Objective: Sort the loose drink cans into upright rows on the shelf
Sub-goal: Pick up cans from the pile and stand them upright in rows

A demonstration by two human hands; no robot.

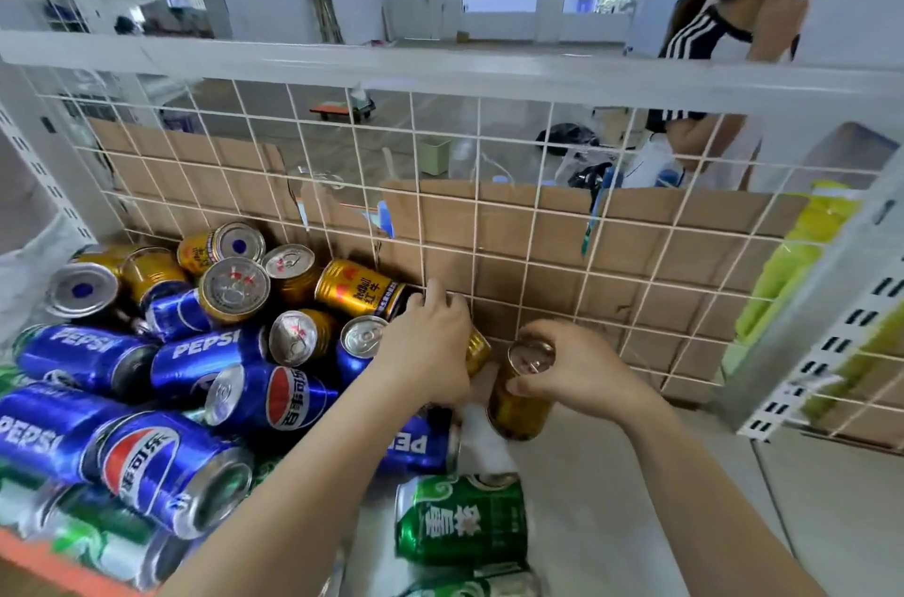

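A heap of loose cans covers the left of the white shelf point(636, 498): blue Pepsi cans point(205, 361), gold Red Bull cans point(359, 288) and green cans point(460, 518), most lying on their sides. My left hand point(425, 347) reaches into the heap and grips a gold can point(477, 350) that is mostly hidden under it. My right hand point(572, 369) holds an upright gold can point(521, 405) by its top rim, just right of the heap near the back mesh.
A white wire mesh point(538, 205) backed with cardboard closes the shelf's rear. A slotted upright point(831, 342) bounds the right side, with yellow-green packs point(792, 273) beyond it. Another person point(709, 58) stands behind the mesh at the upper right.
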